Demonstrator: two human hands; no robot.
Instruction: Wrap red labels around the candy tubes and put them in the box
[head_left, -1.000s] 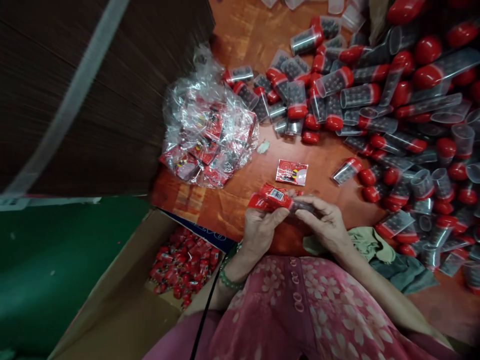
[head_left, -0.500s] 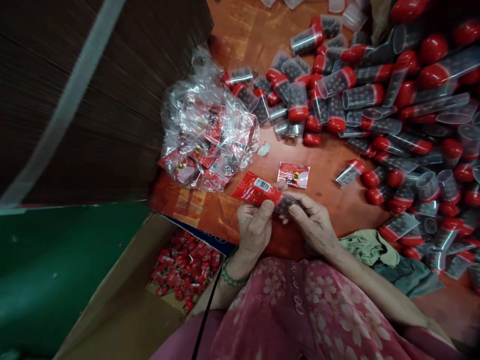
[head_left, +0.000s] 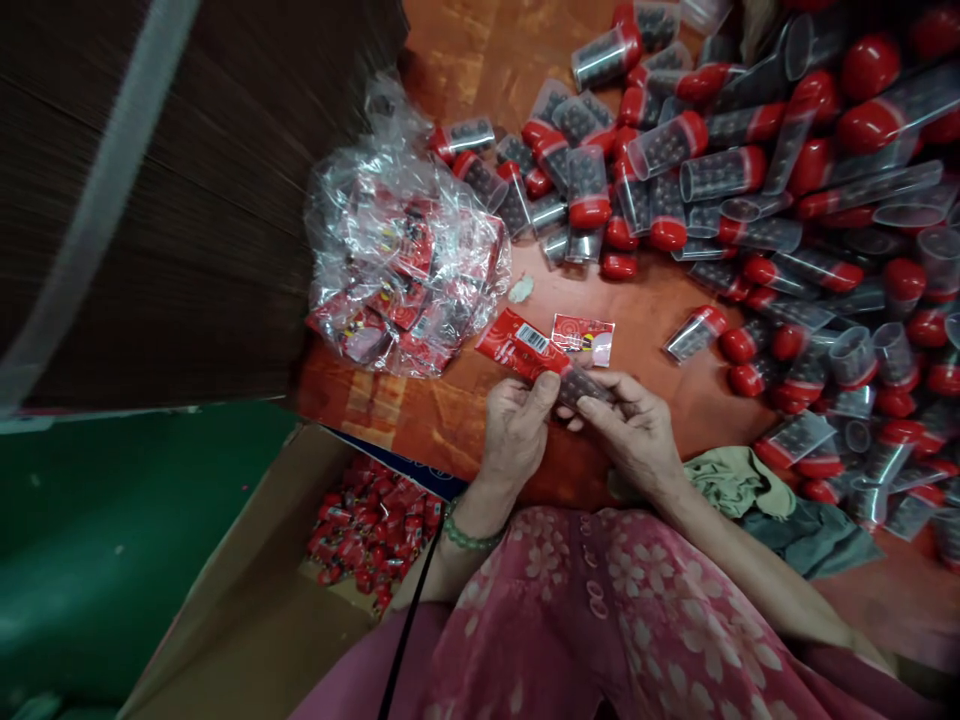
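Both hands work together over the near part of the tabletop (head_left: pixel 442 425), close to its edge. The left hand (head_left: pixel 516 425) is closed, its thumb pressing down where the red sleeve (head_left: pixel 514 340) with the barcode meets the clear tube (head_left: pixel 586 385) of dark beads. The right hand (head_left: pixel 634 425) pinches that tube between thumb and fingertips from the other end, the remaining fingers loosely curled. Sleeve and tube slant between the two grips, the sleeve's free end pointing away to the left.

The likeliest fault, I judge, is a crooked or creased sleeve: the film looks thin, and if one thumb pushes harder than the other it could buckle or tear at the tube's rim. How far the sleeve overlaps the tube cannot be told, as fingers cover the join. A smooth, round tube could also slip if the right pinch loosens, then roll off the near edge.

The printed card (head_left: pixel 592 345) lies just beyond the sleeve (whether they touch is unclear), so a careless sweep could shift it. On the right, the loose heap of red-capped tubes (head_left: pixel 724 175) could slide if an elbow or the crumpled cloth (head_left: pixel 739 480) drags against it.
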